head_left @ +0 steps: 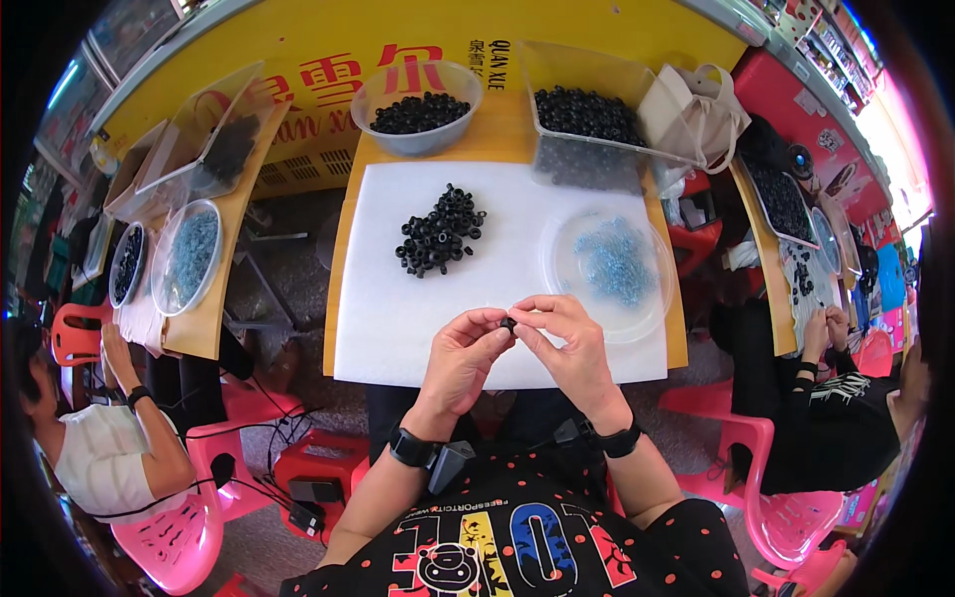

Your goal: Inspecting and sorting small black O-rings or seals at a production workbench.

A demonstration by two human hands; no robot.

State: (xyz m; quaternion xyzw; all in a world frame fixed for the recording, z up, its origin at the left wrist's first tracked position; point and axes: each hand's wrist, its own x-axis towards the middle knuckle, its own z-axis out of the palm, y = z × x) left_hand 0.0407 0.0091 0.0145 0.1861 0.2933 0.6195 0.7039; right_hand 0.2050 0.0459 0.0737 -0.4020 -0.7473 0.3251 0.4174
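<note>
Over the near edge of the white sheet [378, 298], my left hand [464, 356] and my right hand [569, 348] meet fingertip to fingertip. Both pinch one small black part [508, 323], mostly covered by my fingers. Farther away on the sheet lies a loose pile of small black ring-shaped parts [438, 234]. To the right, a round clear tray [559, 249] holds many tiny light-blue pieces [615, 264], too small to make out singly. My right hand is close to this tray's near left rim.
At the table's far side stand a round tub [418, 142] and a clear rectangular bin [587, 164], both holding black parts. A cream bag [696, 114] leans by the bin. People sit at side tables left and right, near pink chairs [179, 537]. Cables [284, 438] run along the left.
</note>
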